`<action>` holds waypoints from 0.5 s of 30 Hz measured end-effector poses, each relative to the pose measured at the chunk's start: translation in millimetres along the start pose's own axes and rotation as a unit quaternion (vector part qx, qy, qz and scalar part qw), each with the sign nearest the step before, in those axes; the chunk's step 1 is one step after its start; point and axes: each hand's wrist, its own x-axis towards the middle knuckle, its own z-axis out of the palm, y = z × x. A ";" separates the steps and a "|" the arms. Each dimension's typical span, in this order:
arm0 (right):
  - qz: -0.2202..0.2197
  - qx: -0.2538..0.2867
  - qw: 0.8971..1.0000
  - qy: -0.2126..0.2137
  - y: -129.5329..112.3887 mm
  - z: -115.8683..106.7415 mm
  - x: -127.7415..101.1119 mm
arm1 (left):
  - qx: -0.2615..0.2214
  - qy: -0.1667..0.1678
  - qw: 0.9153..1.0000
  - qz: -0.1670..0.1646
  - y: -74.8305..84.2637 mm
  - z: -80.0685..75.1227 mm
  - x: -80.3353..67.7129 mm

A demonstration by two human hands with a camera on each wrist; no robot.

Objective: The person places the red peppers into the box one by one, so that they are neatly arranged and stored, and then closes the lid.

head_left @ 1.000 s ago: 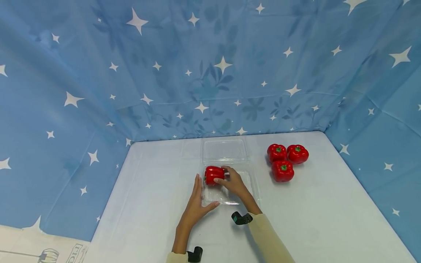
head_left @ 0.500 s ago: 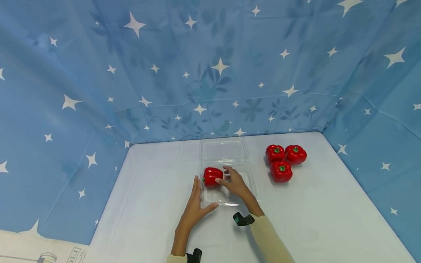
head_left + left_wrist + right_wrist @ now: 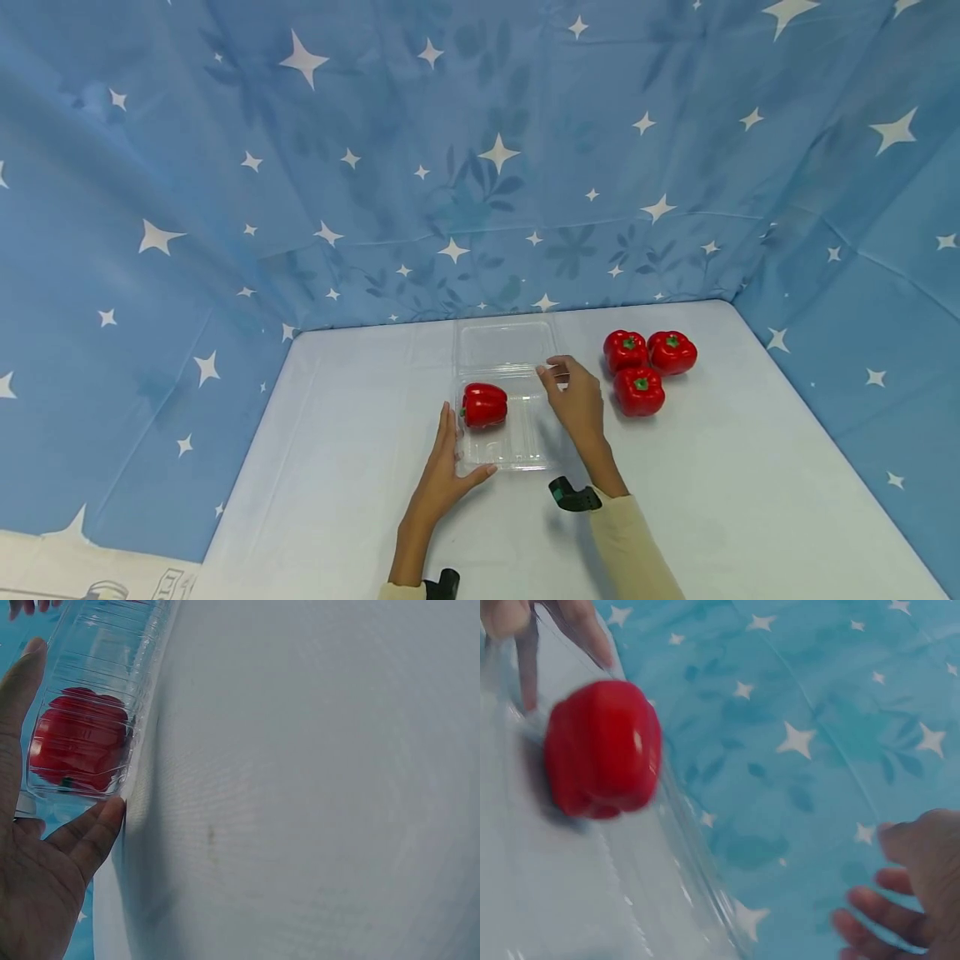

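A: Where is the pepper [image 3: 483, 405] sitting?

B: In the near-left corner of the clear tray [image 3: 525, 442]. The left hand [image 3: 444, 472] is bracing the tray's left wall, fingers straight, thumb along the near edge.

A: And the right hand [image 3: 577, 398]?

B: It is hovering over the tray's right side, fingers loosely spread, holding nothing.

A: How is the pepper looking to handle?

B: Probably light, glossy, slippery; best cupped round its body. The tray seems thin and flexible.

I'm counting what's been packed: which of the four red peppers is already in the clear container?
The lone red pepper lying in the clear container, beside the left hand. The other three peppers sit clustered on the bare table, right of the right hand.
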 end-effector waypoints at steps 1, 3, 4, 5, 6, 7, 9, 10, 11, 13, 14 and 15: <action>-0.006 0.000 1.000 0.028 1.2 -5.2 1.6 | -0.001 -0.001 1.000 -0.001 0.1 -0.3 0.0; -0.024 0.002 0.997 0.079 5.4 -15.3 4.6 | -0.002 -0.004 1.000 -0.003 0.3 -0.9 -0.2; -0.030 0.001 0.994 0.100 8.1 -20.0 5.9 | -0.003 -0.005 1.000 -0.006 0.4 -1.1 -0.3; -0.035 -0.003 0.992 0.119 10.6 -24.6 6.9 | -0.003 -0.005 1.000 -0.007 0.4 -1.2 -0.4; -0.036 -0.011 0.990 0.136 13.5 -28.7 8.1 | -0.003 -0.004 1.000 -0.008 0.5 -1.4 -0.7; -0.036 -0.020 0.988 0.147 16.9 -32.3 8.8 | -0.002 -0.004 1.000 -0.010 0.4 -1.4 -0.7; -0.035 -0.039 0.984 0.170 24.4 -38.5 10.2 | 0.001 -0.002 1.000 -0.010 0.6 -1.3 -0.9; -0.029 -0.050 0.982 0.182 28.6 -41.1 10.6 | 0.004 0.000 1.000 -0.010 0.5 -1.2 -1.0; -0.022 -0.057 0.979 0.195 32.5 -43.7 10.4 | 0.006 0.001 1.000 -0.009 0.2 -1.2 -0.9; -0.004 -0.064 0.974 0.218 41.4 -47.7 9.3 | 0.008 0.003 1.000 -0.007 0.1 -0.9 -0.9; 0.007 -0.066 0.972 0.227 45.4 -49.7 8.3 | 0.009 0.003 1.000 -0.008 0.0 -0.9 -0.7; 0.020 -0.064 0.970 0.233 49.4 -51.2 7.0 | 0.009 0.002 1.000 -0.008 -0.1 -0.9 -0.6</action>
